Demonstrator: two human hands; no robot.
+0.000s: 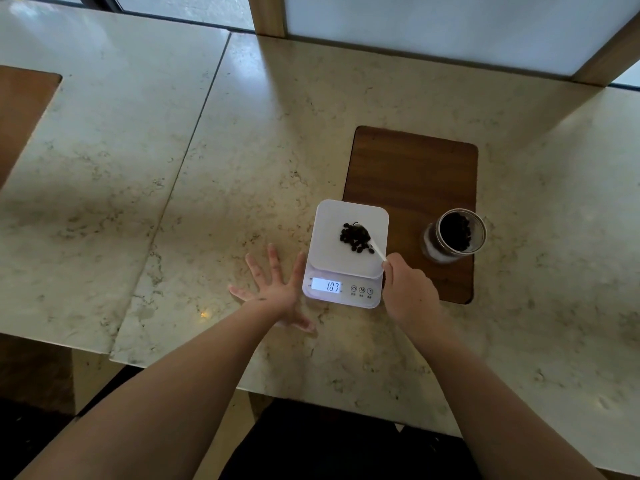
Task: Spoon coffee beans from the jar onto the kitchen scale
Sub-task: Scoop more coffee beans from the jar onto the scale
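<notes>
1. Forearms reach in from the near edge of the marble desk [242, 188]; the left hand [273, 292] lies flat on the stone with its fingers spread, holding nothing, just beside the scale's left edge.
2. Right hand [408, 292] is curled round the handle of a small white spoon [377, 249], whose bowl sits over the pile on the platform, so a spoonful appears to be going down or just tipped out.
3. Kitchen scale [346, 254] is switched on; its lit display seems to read 10.7, though the decimal point is hard to make out.
4. Coffee beans [356, 237] already lie in a loose heap near the platform's middle, so part of the task is done. No target weight is given, so I cannot tell how much is left.
5. Jar [453, 235] stands open to the right on a wooden inlay [412, 174], well apart from the scale, with beans still inside for further scoops.
</notes>
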